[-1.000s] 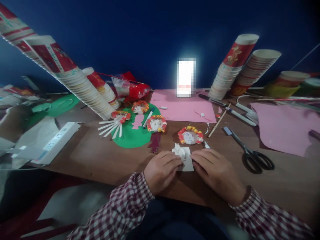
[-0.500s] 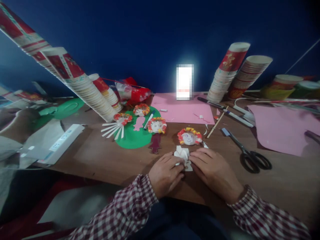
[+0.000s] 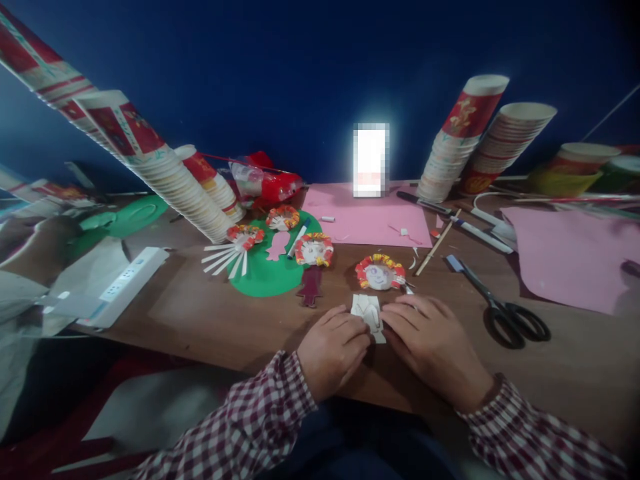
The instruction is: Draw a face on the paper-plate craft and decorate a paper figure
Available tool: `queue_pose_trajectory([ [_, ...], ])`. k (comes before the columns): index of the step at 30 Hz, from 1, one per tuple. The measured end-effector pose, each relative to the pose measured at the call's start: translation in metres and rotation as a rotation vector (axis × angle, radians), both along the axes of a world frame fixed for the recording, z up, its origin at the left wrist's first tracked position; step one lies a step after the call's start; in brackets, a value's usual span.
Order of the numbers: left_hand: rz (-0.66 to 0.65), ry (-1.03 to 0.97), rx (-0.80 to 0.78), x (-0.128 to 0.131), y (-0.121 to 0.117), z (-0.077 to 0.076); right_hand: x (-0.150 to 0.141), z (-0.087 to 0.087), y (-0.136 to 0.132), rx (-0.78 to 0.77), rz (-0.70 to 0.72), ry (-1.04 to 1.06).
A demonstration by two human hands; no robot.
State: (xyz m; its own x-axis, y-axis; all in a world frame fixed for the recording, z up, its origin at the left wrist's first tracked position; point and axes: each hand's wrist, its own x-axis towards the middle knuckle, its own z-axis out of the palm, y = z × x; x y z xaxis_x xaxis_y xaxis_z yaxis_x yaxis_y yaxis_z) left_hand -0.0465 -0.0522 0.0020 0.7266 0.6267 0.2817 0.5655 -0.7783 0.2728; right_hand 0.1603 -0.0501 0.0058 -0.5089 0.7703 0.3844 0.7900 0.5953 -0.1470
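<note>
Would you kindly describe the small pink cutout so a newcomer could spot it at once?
On the table, find the rounded green sheet. The small pink cutout lies on it, left of the marker. It is plain pink, whereas the round pieces nearby have red-and-yellow rims.

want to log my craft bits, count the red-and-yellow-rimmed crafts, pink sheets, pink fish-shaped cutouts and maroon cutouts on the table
red-and-yellow-rimmed crafts: 4
pink sheets: 2
pink fish-shaped cutout: 1
maroon cutout: 1
total: 8
</note>
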Motion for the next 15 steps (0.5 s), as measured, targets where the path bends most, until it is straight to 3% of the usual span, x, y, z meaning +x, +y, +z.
queue_pose_trajectory([
  [3, 0.002, 0.001, 0.008, 0.001, 0.000, -0.001, -0.001, 0.002, -0.003, 0.047, -0.020, 0.016],
  [7, 0.011, -0.009, 0.024, 0.001, -0.001, -0.002, -0.002, -0.002, -0.005, 0.065, 0.061, 0.019],
  [15, 0.056, -0.077, 0.012, -0.005, -0.007, -0.003, -0.003, -0.008, -0.003, 0.017, 0.071, 0.001],
])
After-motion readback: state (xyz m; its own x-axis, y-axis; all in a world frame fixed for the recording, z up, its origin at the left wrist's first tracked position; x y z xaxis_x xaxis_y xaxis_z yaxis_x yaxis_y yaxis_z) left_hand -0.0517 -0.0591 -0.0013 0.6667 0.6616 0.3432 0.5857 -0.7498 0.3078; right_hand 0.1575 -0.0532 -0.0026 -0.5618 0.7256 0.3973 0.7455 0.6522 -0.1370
